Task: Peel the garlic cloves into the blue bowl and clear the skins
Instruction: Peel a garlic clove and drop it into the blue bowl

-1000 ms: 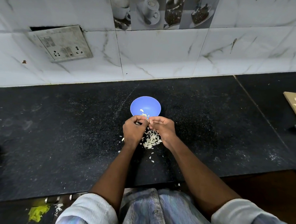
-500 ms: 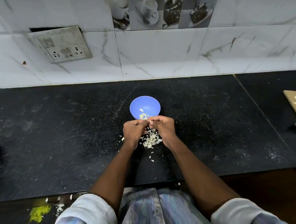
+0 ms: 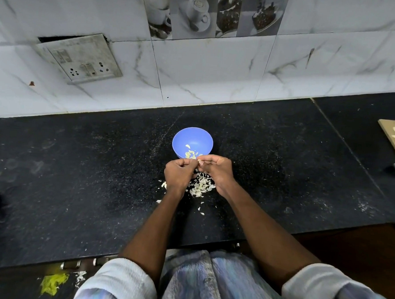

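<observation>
The dark speckled tabletop [image 3: 74, 176] carries the work, with a tiled wall beyond it and a switch plate [image 3: 81, 59] on the far left of that wall. A pale board [image 3: 393, 138] with light scraps on it lies at the far right edge, well apart from the work. At the centre stands the blue bowl [image 3: 192, 138], upright, with a few peeled cloves [image 3: 191, 154] lying in its near part. Just near of the bowl, a heap of skins [image 3: 200, 186] rests on the tabletop between the wrists, with loose flakes scattered nearer still. The left hand [image 3: 178, 176] and the right hand [image 3: 216, 170] meet over the bowl's near rim, above the heap. Between them sits a small pale garlic clove [image 3: 200, 161]; its long axis cannot be determined, as the fingers cover most of it. The bowl lies directly beyond the fingertips, touching or nearly so in this view, and the right hand is the nearer to its rim. Both hands are tightly curled: the right-hand fingers [image 3: 208, 159] pinch the clove or its skin, and the left-hand fingers [image 3: 186, 163] close against it from the left. Which hand bears the clove and which strips it cannot be settled. Judgement: peeling is in progress, and a short forward release should drop the clove into the bowl.
</observation>
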Available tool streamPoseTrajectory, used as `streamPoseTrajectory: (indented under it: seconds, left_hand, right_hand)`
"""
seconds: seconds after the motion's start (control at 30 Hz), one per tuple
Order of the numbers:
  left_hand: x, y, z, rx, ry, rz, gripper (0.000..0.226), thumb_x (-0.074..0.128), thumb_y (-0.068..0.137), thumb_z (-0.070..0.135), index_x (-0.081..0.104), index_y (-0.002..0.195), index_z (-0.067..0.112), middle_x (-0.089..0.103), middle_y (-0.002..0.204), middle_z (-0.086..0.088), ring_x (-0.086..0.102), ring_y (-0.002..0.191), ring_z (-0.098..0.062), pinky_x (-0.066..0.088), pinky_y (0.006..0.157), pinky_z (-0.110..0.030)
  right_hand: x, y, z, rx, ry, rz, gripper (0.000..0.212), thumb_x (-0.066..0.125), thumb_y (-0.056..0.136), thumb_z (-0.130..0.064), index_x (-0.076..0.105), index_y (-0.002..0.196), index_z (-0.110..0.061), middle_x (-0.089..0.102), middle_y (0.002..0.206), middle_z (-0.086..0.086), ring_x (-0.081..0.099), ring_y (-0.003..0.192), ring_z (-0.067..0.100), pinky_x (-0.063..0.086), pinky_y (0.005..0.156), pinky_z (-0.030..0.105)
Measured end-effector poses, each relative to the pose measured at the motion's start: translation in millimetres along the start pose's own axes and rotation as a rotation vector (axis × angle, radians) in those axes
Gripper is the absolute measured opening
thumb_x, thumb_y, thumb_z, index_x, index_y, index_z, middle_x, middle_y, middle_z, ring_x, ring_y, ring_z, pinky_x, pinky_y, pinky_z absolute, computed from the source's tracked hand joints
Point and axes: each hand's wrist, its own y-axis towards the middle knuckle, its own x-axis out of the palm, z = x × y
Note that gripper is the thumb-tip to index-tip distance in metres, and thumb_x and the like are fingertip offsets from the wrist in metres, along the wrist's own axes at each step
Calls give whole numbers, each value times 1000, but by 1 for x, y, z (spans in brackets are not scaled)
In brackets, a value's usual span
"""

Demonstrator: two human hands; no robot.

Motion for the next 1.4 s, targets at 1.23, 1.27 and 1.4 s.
streamPoseTrajectory:
  seconds: [1.23, 1.27, 1.4]
  left_hand:
    - [12, -6, 7, -113, -80, 26, 14, 79, 89, 10, 82, 76, 6, 79, 78, -13, 73, 71, -18, 65, 84, -45]
    - [12, -6, 7, -121, -85, 22, 14, 78, 89, 10, 82, 76, 6, 79, 79, -14, 72, 71, -18, 65, 85, -47]
    - [12, -4, 6, -111, -44, 35, 13, 79, 87, 12, 83, 76, 7, 79, 77, -11, 74, 71, -20, 65, 86, -51]
  right_hand:
    - [-7, -3, -7, -80, -130, 28, 15, 72, 88, 9, 78, 93, -4, 77, 80, 9, 72, 70, 13, 58, 70, 22]
    - [-7, -2, -7, -74, -125, 32, 14, 72, 88, 8, 78, 95, -3, 78, 81, 10, 72, 71, 13, 58, 70, 22]
    - [-5, -1, -7, -61, -139, 45, 14, 72, 88, 8, 79, 95, -2, 78, 84, 11, 73, 71, 13, 58, 70, 22]
